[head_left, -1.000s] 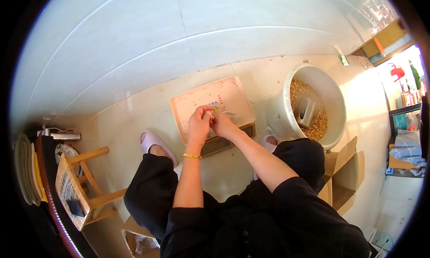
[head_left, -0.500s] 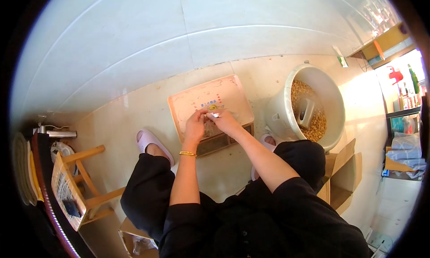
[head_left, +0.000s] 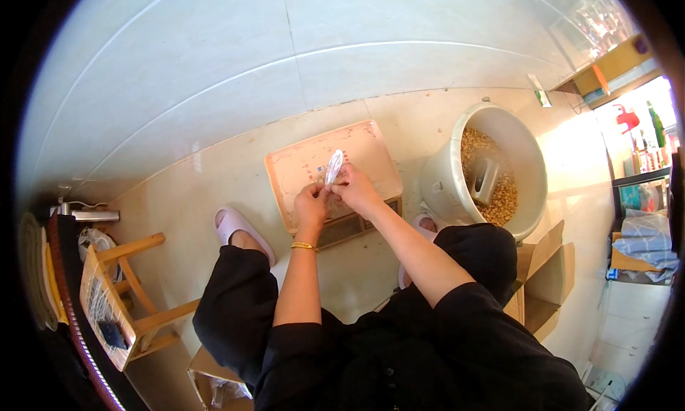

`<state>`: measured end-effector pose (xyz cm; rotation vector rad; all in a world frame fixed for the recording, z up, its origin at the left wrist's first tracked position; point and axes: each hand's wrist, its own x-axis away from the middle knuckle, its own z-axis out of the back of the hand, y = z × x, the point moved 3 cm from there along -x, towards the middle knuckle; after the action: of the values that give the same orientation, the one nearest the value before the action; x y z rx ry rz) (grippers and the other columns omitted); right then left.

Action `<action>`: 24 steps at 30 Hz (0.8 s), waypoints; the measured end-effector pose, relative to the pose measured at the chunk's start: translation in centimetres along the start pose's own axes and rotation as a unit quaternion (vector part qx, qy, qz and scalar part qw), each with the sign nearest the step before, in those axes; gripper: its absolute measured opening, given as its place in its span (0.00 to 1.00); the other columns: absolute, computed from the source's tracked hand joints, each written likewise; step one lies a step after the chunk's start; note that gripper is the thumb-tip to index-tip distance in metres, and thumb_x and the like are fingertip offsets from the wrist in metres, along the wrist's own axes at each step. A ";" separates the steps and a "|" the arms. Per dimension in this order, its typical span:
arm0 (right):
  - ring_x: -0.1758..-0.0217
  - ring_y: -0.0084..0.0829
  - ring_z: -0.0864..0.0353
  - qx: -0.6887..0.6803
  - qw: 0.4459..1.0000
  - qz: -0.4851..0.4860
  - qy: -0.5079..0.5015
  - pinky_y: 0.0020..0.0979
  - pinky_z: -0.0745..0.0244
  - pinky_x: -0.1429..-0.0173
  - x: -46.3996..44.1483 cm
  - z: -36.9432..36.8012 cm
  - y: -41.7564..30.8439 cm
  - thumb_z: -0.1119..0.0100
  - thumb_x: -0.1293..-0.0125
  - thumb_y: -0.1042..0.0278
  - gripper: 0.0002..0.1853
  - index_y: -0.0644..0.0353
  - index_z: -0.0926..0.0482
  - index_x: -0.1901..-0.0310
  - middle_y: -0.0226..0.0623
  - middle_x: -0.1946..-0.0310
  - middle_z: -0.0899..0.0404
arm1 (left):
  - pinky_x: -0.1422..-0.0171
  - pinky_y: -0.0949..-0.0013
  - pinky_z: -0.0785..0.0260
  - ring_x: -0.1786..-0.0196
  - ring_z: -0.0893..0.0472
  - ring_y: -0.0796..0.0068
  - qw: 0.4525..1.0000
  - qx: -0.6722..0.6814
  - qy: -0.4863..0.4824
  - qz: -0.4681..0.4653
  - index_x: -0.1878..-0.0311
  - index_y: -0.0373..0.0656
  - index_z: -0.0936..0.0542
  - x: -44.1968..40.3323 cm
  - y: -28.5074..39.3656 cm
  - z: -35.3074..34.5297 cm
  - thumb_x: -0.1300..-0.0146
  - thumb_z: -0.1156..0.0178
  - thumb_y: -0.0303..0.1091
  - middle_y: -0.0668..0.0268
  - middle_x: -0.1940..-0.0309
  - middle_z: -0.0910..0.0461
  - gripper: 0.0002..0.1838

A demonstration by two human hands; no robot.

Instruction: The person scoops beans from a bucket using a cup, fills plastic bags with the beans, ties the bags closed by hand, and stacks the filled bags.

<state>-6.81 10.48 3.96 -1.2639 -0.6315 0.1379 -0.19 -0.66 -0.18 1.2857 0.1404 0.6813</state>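
Observation:
Over a peach-coloured tray [head_left: 289, 158], my two hands meet with fingers pinched together. Between them is a clear plastic bag [head_left: 334, 167], its shiny top sticking up past the fingertips. My left hand [head_left: 310, 205], below a gold bracelet on the wrist, grips the bag from the left. From the right, my right hand [head_left: 359, 195] pinches it close to the left fingertips. Under the hands, the bag's lower part and any contents are hard to make out. The tray rests on a weighing scale [head_left: 342, 230] on the floor.
To the right stands a large white bucket [head_left: 442, 186] of yellowish kernels [head_left: 503, 204] with a scoop [head_left: 487, 180] inside. An open cardboard box [head_left: 546, 290] is beside my right knee. A wooden stool [head_left: 107, 304] lies at left. Pale wall panels rise ahead.
The bag's top now stands upright and stretched above my fingers, where before only a small white bit showed. My right hand has shifted slightly; the tray and bucket stay put.

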 end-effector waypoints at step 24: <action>0.65 0.51 0.22 0.374 0.893 0.236 0.080 0.44 0.25 0.60 1.2 -0.4 0.4 0.46 0.48 0.78 0.06 0.63 0.24 0.67 0.48 0.66 0.24 | 0.57 0.61 0.28 0.62 0.19 0.55 0.980 -0.143 -0.083 -0.113 0.62 0.36 0.21 0.6 2.7 -0.1 0.46 0.41 0.26 0.51 0.66 0.20 0.08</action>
<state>-5.55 10.81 3.91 -0.6367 -0.0778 0.6156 -0.81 0.07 2.40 1.0260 0.0472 0.3814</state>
